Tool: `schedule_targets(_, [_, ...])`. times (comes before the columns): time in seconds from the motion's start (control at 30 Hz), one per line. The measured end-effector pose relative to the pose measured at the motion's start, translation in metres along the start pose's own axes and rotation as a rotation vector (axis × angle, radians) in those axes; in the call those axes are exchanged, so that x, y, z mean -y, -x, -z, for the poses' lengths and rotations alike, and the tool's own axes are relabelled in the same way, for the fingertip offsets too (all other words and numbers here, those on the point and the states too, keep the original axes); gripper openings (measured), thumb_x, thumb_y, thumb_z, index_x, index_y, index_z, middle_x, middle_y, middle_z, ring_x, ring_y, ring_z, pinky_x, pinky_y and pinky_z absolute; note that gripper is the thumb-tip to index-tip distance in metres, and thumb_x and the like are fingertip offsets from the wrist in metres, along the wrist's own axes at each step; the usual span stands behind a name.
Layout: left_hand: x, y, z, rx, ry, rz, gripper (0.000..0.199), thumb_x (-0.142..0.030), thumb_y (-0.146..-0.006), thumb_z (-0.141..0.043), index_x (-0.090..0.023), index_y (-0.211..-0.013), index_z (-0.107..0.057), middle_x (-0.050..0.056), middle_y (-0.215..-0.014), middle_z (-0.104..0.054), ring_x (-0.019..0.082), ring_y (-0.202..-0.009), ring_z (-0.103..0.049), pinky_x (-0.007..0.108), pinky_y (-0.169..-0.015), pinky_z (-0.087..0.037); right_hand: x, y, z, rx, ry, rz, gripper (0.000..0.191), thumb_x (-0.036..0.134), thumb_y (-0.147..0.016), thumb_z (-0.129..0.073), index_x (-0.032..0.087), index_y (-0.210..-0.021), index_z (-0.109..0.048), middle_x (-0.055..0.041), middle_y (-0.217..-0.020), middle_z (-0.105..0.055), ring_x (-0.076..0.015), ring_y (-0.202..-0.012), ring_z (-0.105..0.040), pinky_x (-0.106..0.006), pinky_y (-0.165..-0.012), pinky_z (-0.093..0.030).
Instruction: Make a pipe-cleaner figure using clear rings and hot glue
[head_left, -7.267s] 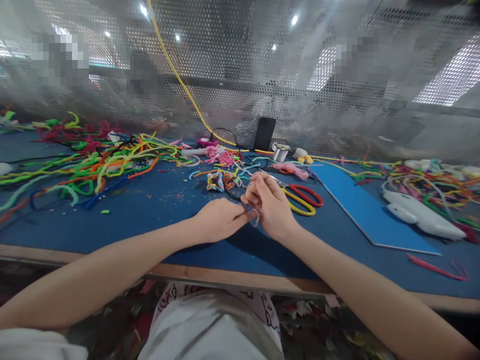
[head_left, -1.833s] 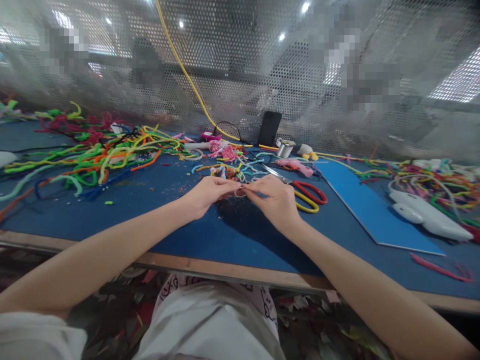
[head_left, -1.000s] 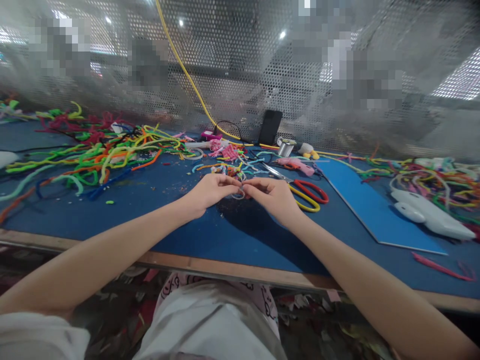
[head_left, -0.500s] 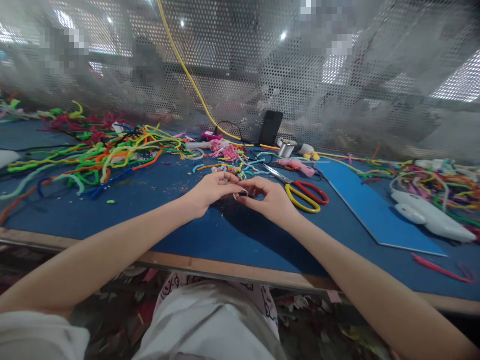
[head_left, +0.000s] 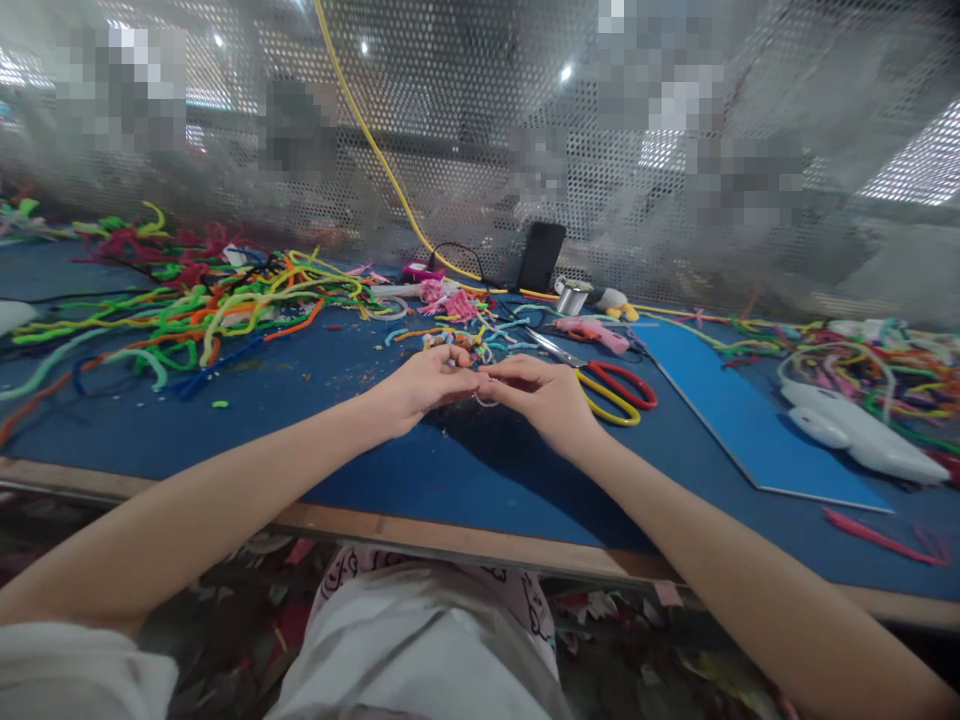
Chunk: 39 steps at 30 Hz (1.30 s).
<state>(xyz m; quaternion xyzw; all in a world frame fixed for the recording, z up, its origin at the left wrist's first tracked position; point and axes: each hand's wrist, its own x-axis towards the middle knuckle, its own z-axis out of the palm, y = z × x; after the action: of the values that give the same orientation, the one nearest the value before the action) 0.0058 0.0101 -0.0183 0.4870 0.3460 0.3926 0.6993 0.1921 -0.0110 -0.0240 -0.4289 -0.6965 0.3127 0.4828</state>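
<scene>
My left hand (head_left: 427, 388) and my right hand (head_left: 551, 402) meet fingertip to fingertip above the blue work surface (head_left: 480, 480). Both are closed in a pinch. Between them a thin whitish looped strand (head_left: 486, 402) shows below the fingertips; most of it is hidden, and its kind is too small to tell. Scissors (head_left: 615, 390) with one red and one yellow handle lie just right of my right hand, blades pointing away to the left. Short pieces of coloured fuzzy cord (head_left: 450, 335) lie just beyond my fingers.
A tangle of coloured cords (head_left: 225, 300) spreads over the left side. A phone (head_left: 541, 256) leans against the perforated metal screen (head_left: 450, 130), near a wire spool (head_left: 574, 298). To the right lie a blue board (head_left: 742, 420), a white glue gun-like device (head_left: 862, 430) and more cords.
My fingertips have come closer together, and my right fingers have closed further. The pale strand now shows as a smaller loop under them. The items on the table have stayed put.
</scene>
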Motion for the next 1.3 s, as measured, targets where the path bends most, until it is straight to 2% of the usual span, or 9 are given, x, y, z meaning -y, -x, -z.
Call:
schedule_targets(0.17, [0.004, -0.002, 0.003, 0.061, -0.079, -0.153, 0.042, -0.022, -0.070, -0.082, -0.020, -0.081, -0.041, -0.006, -0.067, -0.064, 0.009, -0.066, -0.064, 0.023, -0.070, -0.044, -0.001, 0.001, -0.003, 0.009, -0.337, -0.210, 0.023, 0.035, -0.063, -0.089, 0.025, -0.083, -0.082, -0.0039, -0.089, -0.075, -0.0178, -0.083, -0.065, -0.036, -0.083, -0.049])
schedule_targets(0.33, [0.006, -0.003, 0.004, 0.076, -0.212, -0.298, 0.035, -0.017, -0.076, -0.075, -0.019, -0.083, -0.040, -0.004, -0.069, -0.067, 0.009, -0.068, -0.064, 0.024, -0.074, -0.044, 0.001, 0.000, -0.006, -0.045, -0.473, -0.400, 0.029, 0.038, -0.053, -0.093, 0.024, -0.075, -0.081, -0.0031, -0.080, -0.076, -0.0137, -0.070, -0.060, -0.033, -0.071, -0.048])
schedule_targets(0.5, [0.006, -0.002, 0.004, 0.048, -0.300, -0.300, 0.030, -0.013, -0.075, -0.074, -0.018, -0.085, -0.047, -0.004, -0.071, -0.065, 0.010, -0.071, -0.065, 0.025, -0.075, -0.047, 0.002, -0.002, -0.005, -0.087, -0.521, -0.460, 0.031, 0.037, -0.050, -0.094, 0.022, -0.074, -0.080, -0.0021, -0.080, -0.074, -0.0108, -0.066, -0.056, -0.029, -0.063, -0.045])
schedule_targets(0.7, [0.004, -0.001, 0.008, 0.020, -0.528, -0.263, 0.021, -0.021, -0.076, -0.075, -0.015, -0.093, -0.065, 0.005, -0.083, -0.074, 0.018, -0.082, -0.070, 0.031, -0.079, -0.051, 0.001, -0.006, 0.001, -0.138, -0.508, -0.487, 0.033, 0.039, -0.051, -0.093, 0.023, -0.077, -0.079, -0.0008, -0.077, -0.073, -0.0099, -0.062, -0.053, -0.027, -0.059, -0.045])
schedule_targets(0.87, [-0.003, 0.003, 0.009, 0.135, -0.818, -0.389, 0.023, -0.019, -0.079, -0.069, -0.018, -0.102, -0.074, 0.004, -0.088, -0.079, 0.021, -0.088, -0.072, 0.032, -0.088, -0.051, 0.004, -0.007, 0.003, -0.155, -0.579, -0.484, 0.031, 0.039, -0.051, -0.093, 0.025, -0.074, -0.078, 0.0010, -0.080, -0.072, -0.0105, -0.068, -0.056, -0.026, -0.060, -0.043])
schedule_targets(0.93, [-0.006, 0.004, 0.008, 0.158, -0.855, -0.431, 0.023, -0.017, -0.080, -0.068, -0.020, -0.101, -0.077, 0.004, -0.093, -0.079, 0.021, -0.093, -0.072, 0.033, -0.094, -0.049, 0.005, -0.007, 0.003, -0.158, -0.574, -0.474, 0.030, 0.039, -0.052, -0.093, 0.025, -0.073, -0.078, 0.0012, -0.080, -0.072, -0.0105, -0.068, -0.056, -0.027, -0.061, -0.042])
schedule_targets(1.1, [-0.004, 0.006, -0.003, 0.158, -0.539, -0.357, 0.021, -0.023, -0.088, -0.059, -0.019, -0.102, -0.075, 0.005, -0.109, -0.076, 0.020, -0.111, -0.065, 0.032, -0.104, -0.043, 0.007, -0.004, -0.001, -0.131, -0.574, -0.437, 0.029, 0.039, -0.054, -0.093, 0.025, -0.076, -0.080, 0.0002, -0.081, -0.075, -0.0115, -0.071, -0.059, -0.028, -0.063, -0.041])
schedule_targets(1.2, [0.000, 0.007, -0.007, 0.163, -0.362, -0.293, 0.025, -0.036, -0.094, -0.056, -0.017, -0.097, -0.071, 0.005, -0.098, -0.073, 0.018, -0.102, -0.064, 0.031, -0.100, -0.044, 0.010, -0.002, -0.003, -0.092, -0.558, -0.405, 0.029, 0.041, -0.057, -0.091, 0.025, -0.078, -0.080, -0.0017, -0.083, -0.076, -0.0140, -0.073, -0.061, -0.030, -0.066, -0.043])
schedule_targets(1.3, [0.003, 0.007, -0.008, 0.173, -0.242, -0.230, 0.031, -0.046, -0.091, -0.060, -0.016, -0.085, -0.063, 0.001, -0.080, -0.064, 0.013, -0.080, -0.062, 0.026, -0.080, -0.047, 0.012, -0.001, -0.003, -0.096, -0.531, -0.381, 0.031, 0.042, -0.055, -0.092, 0.025, -0.078, -0.080, -0.0022, -0.084, -0.077, -0.0143, -0.073, -0.060, -0.030, -0.064, -0.042])
